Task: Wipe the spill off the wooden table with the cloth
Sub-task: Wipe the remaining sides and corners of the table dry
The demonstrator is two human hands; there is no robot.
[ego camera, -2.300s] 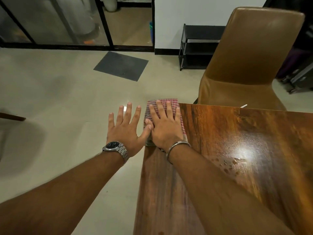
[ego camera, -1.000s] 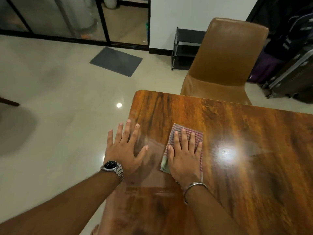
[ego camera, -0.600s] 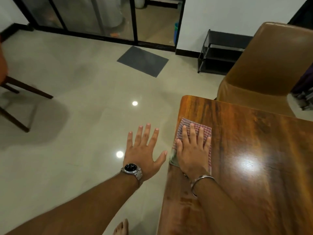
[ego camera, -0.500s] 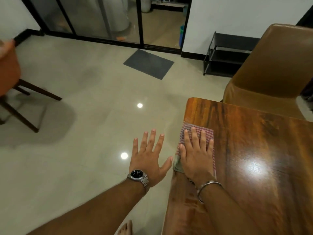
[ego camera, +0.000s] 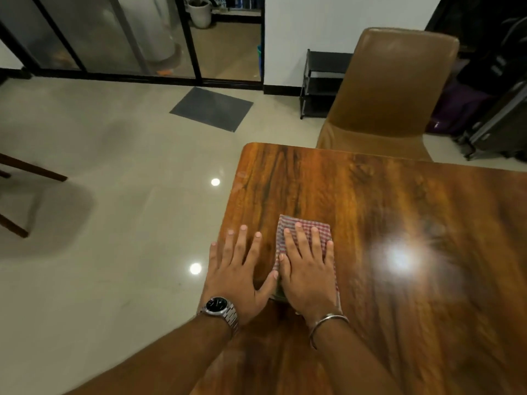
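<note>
glossy wooden table (ego camera: 399,195), right hand (ego camera: 309,269) flat on cloth (ego camera: 302,226), tan chair (ego camera: 390,89) behind.

Bare wooden table (ego camera: 385,295) right of the cloth (ego camera: 303,228); chair (ego camera: 390,89) beyond far edge.

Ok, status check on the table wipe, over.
Right hand flat on checked cloth, pressing it to wooden table. Left hand open, flat beside it at table edge. No spill visible; glare spot right. Nothing in the way.
</note>
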